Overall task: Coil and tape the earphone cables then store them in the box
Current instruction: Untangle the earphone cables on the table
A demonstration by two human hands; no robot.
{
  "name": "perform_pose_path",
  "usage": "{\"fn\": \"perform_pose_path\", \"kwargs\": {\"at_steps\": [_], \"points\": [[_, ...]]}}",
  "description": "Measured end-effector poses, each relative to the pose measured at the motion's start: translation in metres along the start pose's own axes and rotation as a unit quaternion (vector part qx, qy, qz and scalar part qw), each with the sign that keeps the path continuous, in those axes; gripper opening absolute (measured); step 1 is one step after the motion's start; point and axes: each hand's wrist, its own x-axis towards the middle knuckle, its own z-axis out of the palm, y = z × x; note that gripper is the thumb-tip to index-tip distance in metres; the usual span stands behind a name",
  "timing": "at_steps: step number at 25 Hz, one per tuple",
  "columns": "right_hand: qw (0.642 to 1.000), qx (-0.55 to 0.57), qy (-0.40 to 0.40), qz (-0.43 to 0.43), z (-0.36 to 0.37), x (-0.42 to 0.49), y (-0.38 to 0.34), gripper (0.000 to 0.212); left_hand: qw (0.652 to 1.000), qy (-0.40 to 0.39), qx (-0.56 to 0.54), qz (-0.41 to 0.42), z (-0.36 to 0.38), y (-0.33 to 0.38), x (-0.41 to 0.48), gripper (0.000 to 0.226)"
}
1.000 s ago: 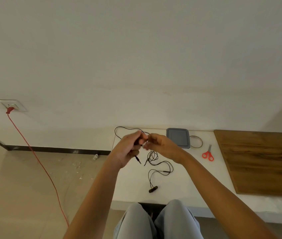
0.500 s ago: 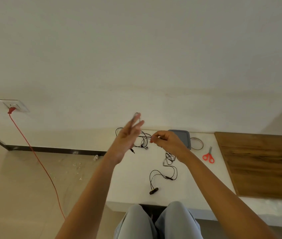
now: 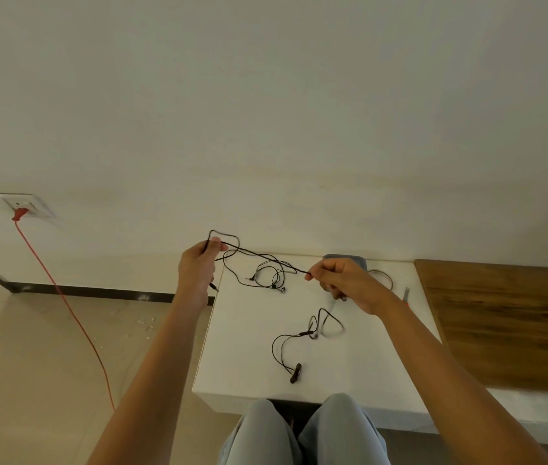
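Earphone cable [image 3: 266, 256], thin and black, is held stretched in the air between both hands. It is gripped in the left hand [image 3: 197, 266], whose fingers are curled round it with the thumb pressed on top; a small loop stands above the fist and a plug [image 3: 214, 286] hangs below it. The right hand [image 3: 343, 283] pinches the same strand between thumb and forefinger, the other fingers being folded under.

Such a lead is judged very light, limp and springy, so it is likely to tangle and uncurl when let go. It is best taken near one end and wound in even turns, with the bundle pinched at its middle for taping. The thin joints at the plug and the earbuds should not be pulled hard.

From the right hand the remainder falls to the white table [image 3: 249, 360], where loose loops and a dark end piece [image 3: 295, 373] lie. A second earphone cable [image 3: 267, 278] is heaped behind the stretched one. Further back, the grey box [image 3: 356, 259] is partly hidden by the right hand, with a tape roll [image 3: 380, 271] and scissors [image 3: 406, 293] just beside it.
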Motion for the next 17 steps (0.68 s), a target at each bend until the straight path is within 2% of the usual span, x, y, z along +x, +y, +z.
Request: {"fn": "perform_pose_path", "kwargs": {"at_steps": [2, 6, 8, 10, 11, 13, 15, 17], "points": [[1.000, 0.001, 0.019, 0.000, 0.001, 0.001, 0.003, 0.019, 0.999, -0.006, -0.035, -0.028, -0.003, -0.002, 0.001, 0.028], [0.996, 0.006, 0.092, 0.005, 0.007, 0.006, 0.002, 0.036, 1.000, -0.013, -0.022, -0.003, -0.002, -0.008, -0.001, 0.028], [0.998, 0.021, 0.052, 0.023, 0.006, 0.005, 0.002, 0.038, 1.000, -0.006, -0.026, -0.003, -0.001, -0.010, -0.002, 0.027], [0.999, 0.008, 0.000, 0.042, 0.000, 0.001, 0.005, 0.040, 0.996, 0.032, -0.079, -0.040, -0.007, -0.008, 0.003, 0.023], [0.999, 0.001, -0.017, 0.050, -0.004, -0.002, 0.007, 0.040, 0.984, 0.061, -0.143, -0.082, -0.014, -0.007, 0.009, 0.021], [0.998, 0.009, -0.032, 0.054, -0.014, -0.009, 0.012, 0.034, 0.934, 0.101, -0.301, -0.164, -0.036, -0.007, 0.027, 0.024], [0.999, 0.009, 0.003, 0.049, -0.020, -0.014, 0.017, 0.017, 0.888, 0.114, -0.406, -0.184, -0.056, -0.011, 0.038, 0.032], [0.997, -0.025, 0.063, 0.036, -0.020, -0.012, 0.021, 0.013, 0.862, 0.115, -0.465, -0.164, -0.059, -0.014, 0.037, 0.034]]}}
